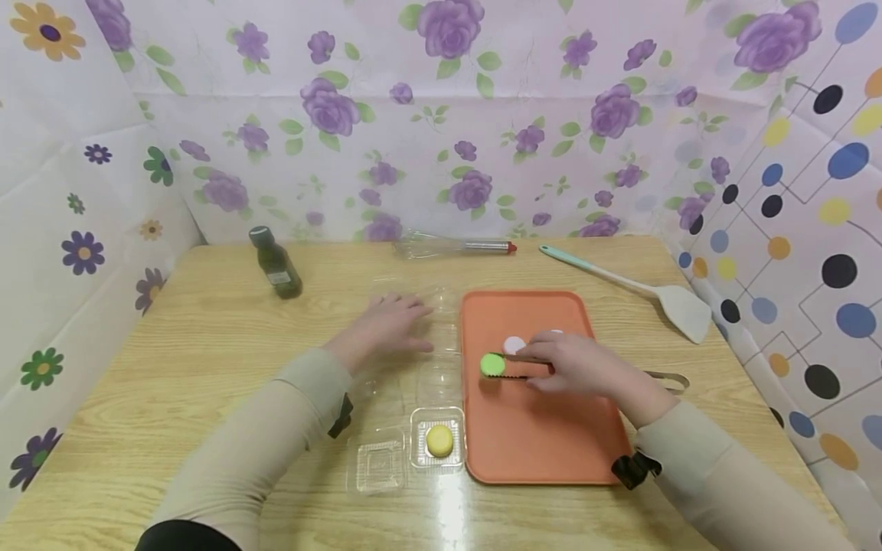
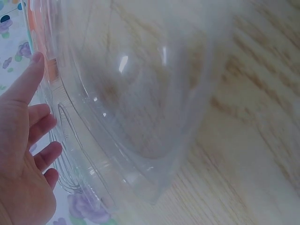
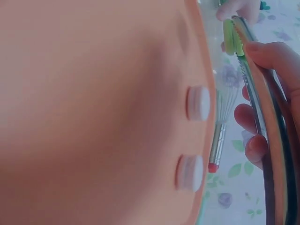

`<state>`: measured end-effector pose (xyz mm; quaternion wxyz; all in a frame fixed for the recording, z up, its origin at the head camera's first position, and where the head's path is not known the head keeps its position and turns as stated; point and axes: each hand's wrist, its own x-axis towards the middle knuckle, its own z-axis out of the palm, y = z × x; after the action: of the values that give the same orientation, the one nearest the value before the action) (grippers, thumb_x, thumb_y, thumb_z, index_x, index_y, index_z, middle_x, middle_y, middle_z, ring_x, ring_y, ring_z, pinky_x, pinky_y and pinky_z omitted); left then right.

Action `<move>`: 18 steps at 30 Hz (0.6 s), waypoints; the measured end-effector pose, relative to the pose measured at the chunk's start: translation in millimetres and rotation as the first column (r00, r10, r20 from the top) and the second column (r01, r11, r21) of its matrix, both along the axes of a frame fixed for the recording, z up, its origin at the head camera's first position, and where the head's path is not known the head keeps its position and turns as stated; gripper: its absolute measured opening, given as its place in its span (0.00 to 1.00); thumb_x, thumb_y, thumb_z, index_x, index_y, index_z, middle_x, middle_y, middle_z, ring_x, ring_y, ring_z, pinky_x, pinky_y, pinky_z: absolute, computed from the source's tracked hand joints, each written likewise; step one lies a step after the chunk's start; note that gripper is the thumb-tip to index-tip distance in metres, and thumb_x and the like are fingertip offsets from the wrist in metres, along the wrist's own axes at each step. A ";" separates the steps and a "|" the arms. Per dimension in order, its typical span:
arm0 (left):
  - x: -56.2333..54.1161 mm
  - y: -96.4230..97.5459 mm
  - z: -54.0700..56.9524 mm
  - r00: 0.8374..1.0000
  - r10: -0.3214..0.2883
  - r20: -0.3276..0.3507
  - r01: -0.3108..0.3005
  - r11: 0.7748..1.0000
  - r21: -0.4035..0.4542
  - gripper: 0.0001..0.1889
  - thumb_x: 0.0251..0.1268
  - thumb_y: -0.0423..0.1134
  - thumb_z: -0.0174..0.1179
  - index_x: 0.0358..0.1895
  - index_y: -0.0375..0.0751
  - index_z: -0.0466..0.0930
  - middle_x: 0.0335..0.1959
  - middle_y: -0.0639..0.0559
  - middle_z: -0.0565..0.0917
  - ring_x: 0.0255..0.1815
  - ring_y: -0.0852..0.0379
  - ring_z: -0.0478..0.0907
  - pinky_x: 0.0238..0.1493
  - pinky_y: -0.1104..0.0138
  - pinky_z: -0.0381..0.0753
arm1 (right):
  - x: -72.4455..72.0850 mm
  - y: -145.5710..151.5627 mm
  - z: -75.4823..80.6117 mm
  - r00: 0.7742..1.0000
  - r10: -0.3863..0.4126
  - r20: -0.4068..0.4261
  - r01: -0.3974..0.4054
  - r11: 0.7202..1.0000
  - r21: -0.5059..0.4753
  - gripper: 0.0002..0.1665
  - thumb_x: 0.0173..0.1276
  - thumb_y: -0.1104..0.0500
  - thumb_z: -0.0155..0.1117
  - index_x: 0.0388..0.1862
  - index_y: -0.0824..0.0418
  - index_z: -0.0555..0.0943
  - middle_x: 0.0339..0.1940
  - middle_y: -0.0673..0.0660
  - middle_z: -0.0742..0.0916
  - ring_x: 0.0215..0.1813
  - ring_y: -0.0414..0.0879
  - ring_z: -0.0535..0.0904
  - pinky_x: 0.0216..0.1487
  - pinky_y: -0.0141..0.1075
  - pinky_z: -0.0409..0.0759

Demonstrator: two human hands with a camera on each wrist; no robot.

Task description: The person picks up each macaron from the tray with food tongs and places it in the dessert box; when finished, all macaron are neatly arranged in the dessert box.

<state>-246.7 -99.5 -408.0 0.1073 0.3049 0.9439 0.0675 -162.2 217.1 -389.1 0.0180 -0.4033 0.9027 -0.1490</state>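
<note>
My right hand (image 1: 575, 363) grips metal tongs (image 3: 257, 105) above the orange tray (image 1: 544, 448). Their serrated tips pinch a green macaron (image 1: 492, 365), held up off the tray in the right wrist view. Two pale macarons (image 3: 198, 103) sit on the tray's far part, one partly hidden behind that hand in the head view. Over the clear plastic boxes (image 1: 439, 383) left of the tray hovers my left hand (image 1: 387, 329), fingers spread and holding nothing. A yellow macaron (image 1: 439, 441) lies in the nearest clear box (image 1: 415, 440), whose lid (image 1: 380, 465) is folded out leftward.
A dark bottle (image 1: 277, 264) stands at the back left of the wooden table. A whisk (image 1: 455, 246) lies along the back edge, and a white spatula (image 1: 682, 310) with a green handle lies at the back right. Patterned cloth surrounds the table's back and sides.
</note>
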 end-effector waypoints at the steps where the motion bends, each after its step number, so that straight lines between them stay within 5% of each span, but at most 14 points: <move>1: 0.1 0.0 -0.1 1.000 0.002 -0.001 -0.002 1.000 0.000 0.41 0.55 0.62 0.59 0.70 0.46 0.61 0.69 0.44 0.63 0.69 0.39 0.55 0.67 0.41 0.47 | -3.4 -2.8 1.4 1.000 -0.001 -0.008 0.001 1.000 -0.001 0.21 0.57 0.55 0.69 0.50 0.59 0.82 0.42 0.51 0.82 0.34 0.41 0.74 0.33 0.34 0.74; 8: 1.7 0.6 0.6 1.000 0.013 -0.006 -0.013 1.000 0.017 0.40 0.55 0.62 0.60 0.69 0.46 0.62 0.69 0.44 0.64 0.69 0.41 0.55 0.67 0.42 0.48 | -26.7 -21.2 8.9 0.998 -0.057 0.039 0.058 0.998 -0.022 0.20 0.60 0.55 0.66 0.50 0.61 0.82 0.41 0.53 0.81 0.31 0.44 0.74 0.32 0.36 0.73; 18: 0.9 -0.3 -2.4 1.000 0.021 0.001 -0.022 0.999 0.038 0.41 0.54 0.62 0.60 0.69 0.46 0.62 0.68 0.45 0.64 0.69 0.43 0.56 0.68 0.45 0.47 | -55.6 -50.0 8.4 0.976 -0.166 0.140 0.151 0.982 0.113 0.22 0.63 0.50 0.62 0.56 0.55 0.80 0.50 0.52 0.81 0.36 0.43 0.76 0.37 0.38 0.74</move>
<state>-245.8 -99.8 -410.4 0.1009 0.2967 0.9457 0.0864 -217.8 167.1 -380.7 0.0939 -0.3163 0.9345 -0.1334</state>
